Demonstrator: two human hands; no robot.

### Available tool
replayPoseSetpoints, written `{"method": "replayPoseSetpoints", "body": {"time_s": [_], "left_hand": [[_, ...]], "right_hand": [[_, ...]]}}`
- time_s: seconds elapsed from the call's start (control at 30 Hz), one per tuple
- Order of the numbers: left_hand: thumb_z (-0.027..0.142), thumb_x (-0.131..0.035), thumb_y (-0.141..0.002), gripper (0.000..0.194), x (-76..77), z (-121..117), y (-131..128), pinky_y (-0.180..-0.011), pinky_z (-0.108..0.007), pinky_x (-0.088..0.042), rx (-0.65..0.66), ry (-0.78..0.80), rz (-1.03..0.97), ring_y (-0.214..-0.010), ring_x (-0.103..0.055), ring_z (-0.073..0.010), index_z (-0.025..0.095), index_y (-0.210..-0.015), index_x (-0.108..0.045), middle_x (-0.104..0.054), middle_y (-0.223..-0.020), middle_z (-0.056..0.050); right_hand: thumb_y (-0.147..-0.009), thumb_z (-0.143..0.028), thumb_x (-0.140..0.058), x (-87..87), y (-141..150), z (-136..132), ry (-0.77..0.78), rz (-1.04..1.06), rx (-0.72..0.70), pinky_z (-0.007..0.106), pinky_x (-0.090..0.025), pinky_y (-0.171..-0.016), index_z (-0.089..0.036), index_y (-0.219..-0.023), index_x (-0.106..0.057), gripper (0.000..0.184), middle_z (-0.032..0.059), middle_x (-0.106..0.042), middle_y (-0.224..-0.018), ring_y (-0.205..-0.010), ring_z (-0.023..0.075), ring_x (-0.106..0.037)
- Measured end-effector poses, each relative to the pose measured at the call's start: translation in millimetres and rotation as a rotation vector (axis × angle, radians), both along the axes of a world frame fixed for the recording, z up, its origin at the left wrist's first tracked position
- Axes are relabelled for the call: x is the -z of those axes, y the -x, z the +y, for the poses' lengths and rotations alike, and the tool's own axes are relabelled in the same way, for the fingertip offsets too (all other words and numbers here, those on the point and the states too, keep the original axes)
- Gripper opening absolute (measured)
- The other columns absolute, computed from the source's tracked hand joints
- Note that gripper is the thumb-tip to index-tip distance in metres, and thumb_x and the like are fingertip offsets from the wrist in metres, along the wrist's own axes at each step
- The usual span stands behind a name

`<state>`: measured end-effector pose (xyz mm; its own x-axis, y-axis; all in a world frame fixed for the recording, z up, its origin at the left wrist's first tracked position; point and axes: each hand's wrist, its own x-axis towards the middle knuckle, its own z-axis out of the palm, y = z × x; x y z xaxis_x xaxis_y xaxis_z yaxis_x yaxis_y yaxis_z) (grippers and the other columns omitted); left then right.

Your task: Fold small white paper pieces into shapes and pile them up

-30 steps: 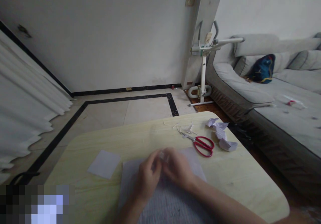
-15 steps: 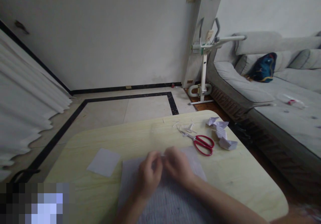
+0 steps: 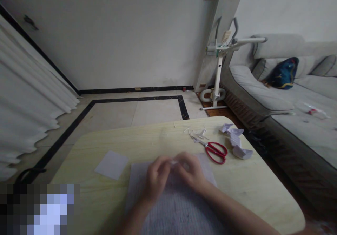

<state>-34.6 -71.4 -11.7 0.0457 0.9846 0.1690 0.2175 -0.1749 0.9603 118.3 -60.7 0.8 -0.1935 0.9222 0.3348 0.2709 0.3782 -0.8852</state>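
My left hand [image 3: 158, 173] and my right hand [image 3: 190, 170] meet over a large lined sheet [image 3: 171, 207] on the table. Both are closed, thumbs and fingers pinching a small white piece of paper [image 3: 174, 162] between them. Most of that piece is hidden by the fingers, and its shape is blurred. Beyond my right hand lie red-handled scissors [image 3: 216, 152], their blades pointing away to the left among thin white scraps [image 3: 201, 134]. A square of white paper [image 3: 112, 165] lies flat to the left of my left hand.
Several folded paper pieces [image 3: 240, 152] sit near the right edge of the pale wooden table [image 3: 147, 140]. A grey sofa [image 3: 310, 129] with a blue bag [image 3: 285, 73] stands to the right. Behind the table is a white exercise stand [image 3: 218, 73].
The whole view has shifted slightly, so most things appear a little farther right. My hands stay together over the sheet, with the right-hand fingers slightly re-bent around the white piece.
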Motion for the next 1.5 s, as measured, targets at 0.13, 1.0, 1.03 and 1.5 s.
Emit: {"method": "replayPoseSetpoints", "body": {"time_s": [0.13, 1.0, 1.03, 1.5], "left_hand": [[0.026, -0.051, -0.086, 0.016, -1.9, 0, 3, -0.07, -0.022, -0.049, 0.039, 0.013, -0.018, -0.078, -0.062, -0.0148, 0.018, -0.09, -0.064, -0.067, -0.082, -0.002], [0.038, -0.056, -0.085, 0.025, -1.0, 8, 3, -0.066, -0.023, -0.05, 0.019, 0.155, 0.033, -0.073, -0.064, -0.0168, 0.015, -0.086, -0.066, -0.069, -0.076, -0.004], [0.037, -0.055, -0.085, 0.025, -1.2, 8, 3, -0.066, -0.023, -0.049, 0.031, 0.149, 0.037, -0.072, -0.064, -0.0165, 0.015, -0.086, -0.066, -0.068, -0.076, -0.004], [0.035, -0.055, -0.083, 0.027, -2.0, 5, 5, -0.055, -0.018, -0.036, 0.126, 0.16, 0.091, -0.06, -0.047, -0.0108, 0.015, -0.064, -0.055, -0.049, -0.06, 0.003]], "right_hand": [[-0.082, -0.023, -0.05, -2.4, -1, 1, 0.077, 0.083, -0.049, 0.025, -0.044, -0.06, -0.017, -0.081, -0.06, 0.011, 0.0025, -0.062, -0.072, -0.066, 0.014, -0.056], [-0.083, -0.036, -0.058, 1.8, 1, 12, 0.328, 0.173, -0.052, 0.027, -0.046, -0.062, -0.015, -0.081, -0.061, 0.021, 0.0041, -0.062, -0.074, -0.068, 0.0149, -0.057], [-0.083, -0.036, -0.058, 1.2, 1, 13, 0.332, 0.156, -0.045, 0.026, -0.046, -0.061, -0.015, -0.078, -0.061, 0.022, 0.0035, -0.062, -0.071, -0.066, 0.0146, -0.057], [-0.079, -0.038, -0.06, -6.2, -1, 10, 0.435, 0.289, -0.032, 0.023, -0.037, -0.054, -0.016, -0.07, -0.057, 0.024, -0.0012, -0.053, -0.063, -0.059, 0.0115, -0.048]]}}
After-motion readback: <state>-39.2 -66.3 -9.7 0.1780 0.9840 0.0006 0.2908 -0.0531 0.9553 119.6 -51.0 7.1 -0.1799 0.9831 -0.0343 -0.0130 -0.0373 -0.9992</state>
